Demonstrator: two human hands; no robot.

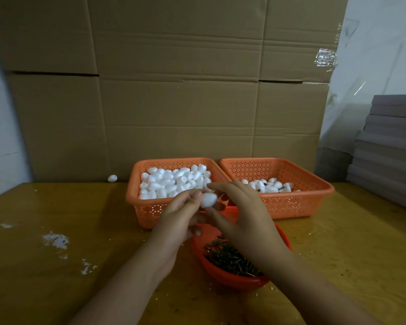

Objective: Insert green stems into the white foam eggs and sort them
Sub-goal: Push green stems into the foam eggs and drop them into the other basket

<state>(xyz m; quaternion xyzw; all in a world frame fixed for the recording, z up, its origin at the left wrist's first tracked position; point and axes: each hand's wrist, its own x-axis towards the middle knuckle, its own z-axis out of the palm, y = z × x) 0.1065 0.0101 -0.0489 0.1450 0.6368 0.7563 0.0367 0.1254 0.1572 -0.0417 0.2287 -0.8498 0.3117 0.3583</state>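
Above the bowl point(232, 281) of green stems point(230, 258), our left hand point(183, 214) & right hand point(242, 207) both pinch one foam egg point(208, 199). Stem not visible, so we can't tell if it's in. Risk: squeezing hard could dent the foam.

Looking like a small packing or assembly workroom. Showing flattened cardboard cartons point(174, 90) standing as a backdrop behind a worn yellow-brown worktable point(56, 266) flecked with white foam crumbs. Holding bulk parts in orange perforated baskets point(314, 198) and a red bowl point(239, 281). Stacking grey flat boards point(389, 146) at the right edge.
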